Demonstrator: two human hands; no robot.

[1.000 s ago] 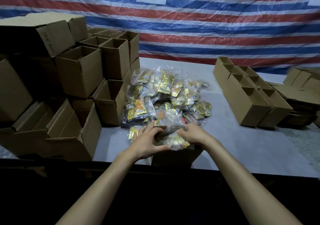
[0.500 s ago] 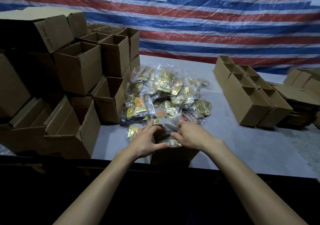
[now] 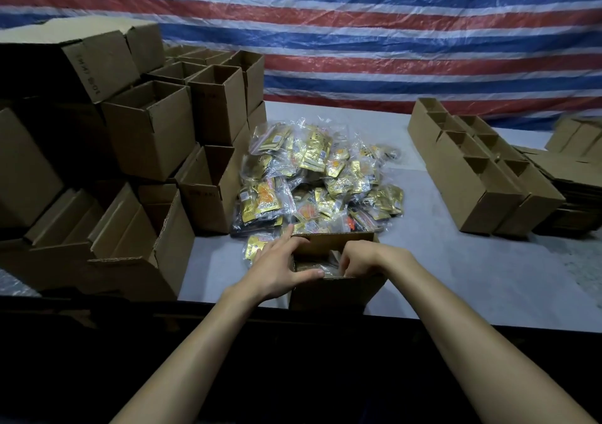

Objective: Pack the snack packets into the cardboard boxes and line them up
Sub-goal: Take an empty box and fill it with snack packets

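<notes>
Down into the open box point(image 3: 329, 291) has gone the clear bag of packets point(image 3: 329, 269) that bulged above its rim a second ago. This box sits at the near edge of the counter point(image 3: 456, 277). Her left hand point(image 3: 280, 267) braces its left corner, fingers spread, thumb along the near rim. Her right hand point(image 3: 365, 259) curls over the right rim, fingertips hidden inside; whether it grips the bag, I cannot tell. Just behind the box lies the snack pile point(image 3: 312, 179). Left of the box stand stacked empty cartons point(image 3: 150, 130); well to its right, a row of cartons point(image 3: 469, 179).
</notes>
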